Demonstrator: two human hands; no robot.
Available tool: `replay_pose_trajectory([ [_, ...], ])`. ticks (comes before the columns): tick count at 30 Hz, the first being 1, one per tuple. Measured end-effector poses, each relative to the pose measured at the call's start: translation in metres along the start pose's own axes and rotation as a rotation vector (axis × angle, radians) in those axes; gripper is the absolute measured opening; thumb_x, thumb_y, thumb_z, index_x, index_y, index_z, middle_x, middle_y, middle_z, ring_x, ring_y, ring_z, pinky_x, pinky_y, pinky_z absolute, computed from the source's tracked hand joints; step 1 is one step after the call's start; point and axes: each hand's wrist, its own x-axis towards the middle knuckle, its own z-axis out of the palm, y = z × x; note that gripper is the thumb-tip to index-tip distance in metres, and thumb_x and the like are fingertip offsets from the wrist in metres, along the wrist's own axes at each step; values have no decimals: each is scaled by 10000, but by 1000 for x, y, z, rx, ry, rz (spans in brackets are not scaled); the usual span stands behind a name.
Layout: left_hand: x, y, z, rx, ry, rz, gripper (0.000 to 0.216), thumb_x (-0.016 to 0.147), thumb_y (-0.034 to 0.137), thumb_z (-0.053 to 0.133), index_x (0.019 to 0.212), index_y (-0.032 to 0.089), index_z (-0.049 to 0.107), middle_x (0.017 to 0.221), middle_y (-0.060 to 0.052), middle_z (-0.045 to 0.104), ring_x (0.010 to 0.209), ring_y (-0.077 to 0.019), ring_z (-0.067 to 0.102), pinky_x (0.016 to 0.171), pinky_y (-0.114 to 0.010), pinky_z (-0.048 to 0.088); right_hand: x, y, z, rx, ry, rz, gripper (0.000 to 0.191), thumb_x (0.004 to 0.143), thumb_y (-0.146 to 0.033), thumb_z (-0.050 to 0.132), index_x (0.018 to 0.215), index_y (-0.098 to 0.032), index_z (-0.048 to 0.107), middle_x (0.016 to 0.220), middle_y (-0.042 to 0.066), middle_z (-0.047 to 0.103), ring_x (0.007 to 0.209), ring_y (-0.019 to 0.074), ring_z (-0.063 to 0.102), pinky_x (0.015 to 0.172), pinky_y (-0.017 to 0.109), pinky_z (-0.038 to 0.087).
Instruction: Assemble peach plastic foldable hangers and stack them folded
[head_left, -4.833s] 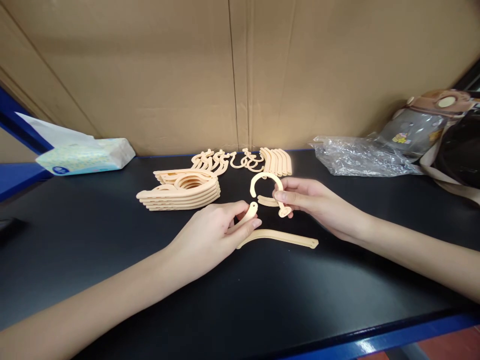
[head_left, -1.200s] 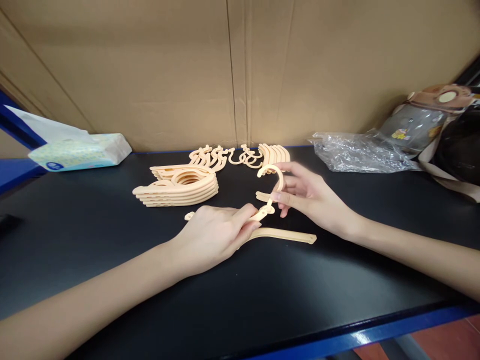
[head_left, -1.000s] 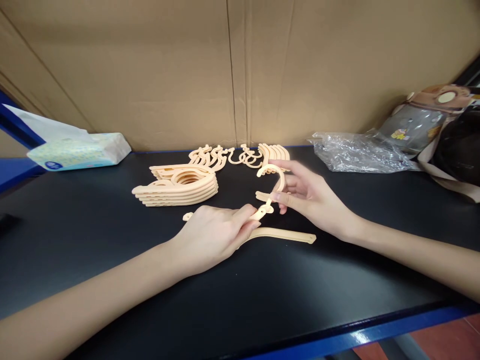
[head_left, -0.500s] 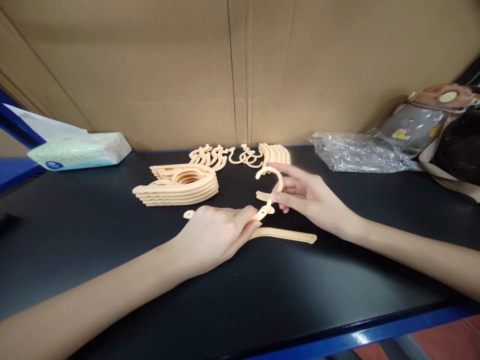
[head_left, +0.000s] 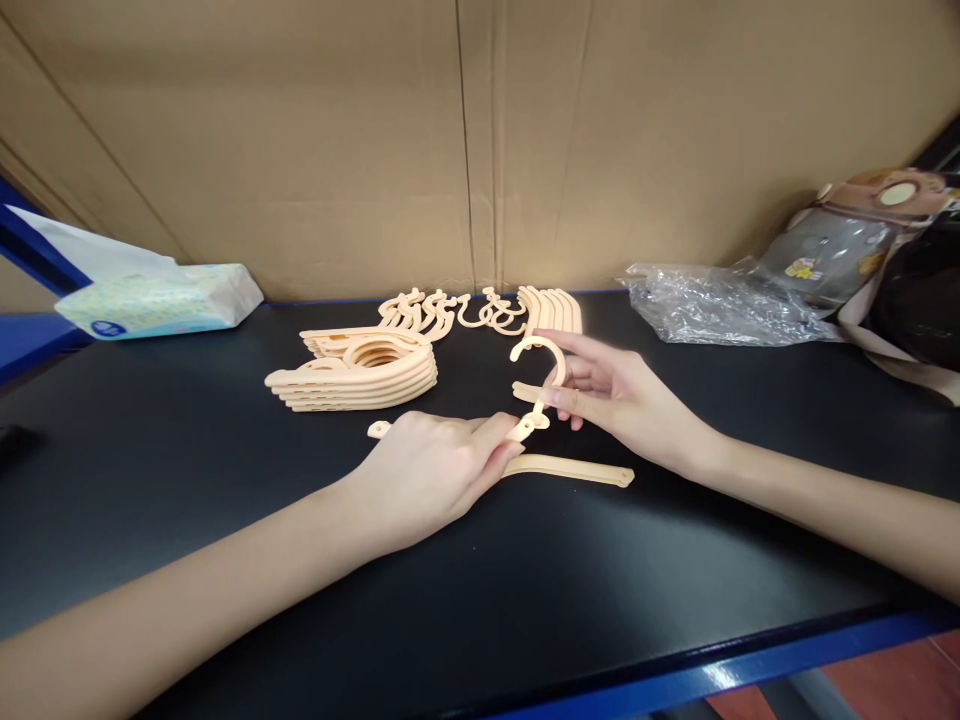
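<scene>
My left hand (head_left: pixel 439 465) is closed around a cream plastic hanger arm (head_left: pixel 377 429), whose ends stick out on both sides of the fist. At its right end, the arm meets the base of a curved hanger hook (head_left: pixel 559 362). My right hand (head_left: pixel 619 395) pinches that hook by its stem between thumb and fingers. Another cream piece pokes out left of the right thumb; its other end is hidden. Just beyond my left fingertips, a loose hanger arm (head_left: pixel 577 468) lies on the table, partly covered by the hand.
A stack of cream hanger pieces (head_left: pixel 352 375) sits at centre left. Behind lie several loose hooks (head_left: pixel 491 312), curved pieces (head_left: pixel 416 312) and more arms (head_left: pixel 553 308) against the cardboard. A tissue pack (head_left: pixel 165 300) is at left; a clear plastic bag (head_left: pixel 720 305) and bottle (head_left: pixel 832 245) are at right.
Almost nothing differs. Both hands keep the same grips, with only a very slight shift of the right hand and hook.
</scene>
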Motion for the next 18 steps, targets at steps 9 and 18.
replay_pose_trajectory([
  [9, 0, 0, 1, -26, -30, -28, 302, 1013, 290, 279, 850, 181, 509, 580, 29, 603, 453, -133, 563, 431, -237, 190, -4, 2, 3, -20, -38, 36, 546, 829, -334, 644, 1306, -186, 424, 708, -25, 630, 600, 121, 578, 530, 260, 501],
  [18, 0, 2, -10, -414, -74, -234, 131, 932, 237, 387, 1011, 209, 487, 633, 60, 556, 521, -118, 522, 487, -209, 318, -8, -7, 5, -146, -35, -70, 574, 845, -335, 632, 1331, -215, 350, 790, -10, 673, 765, 173, 658, 641, 300, 517],
])
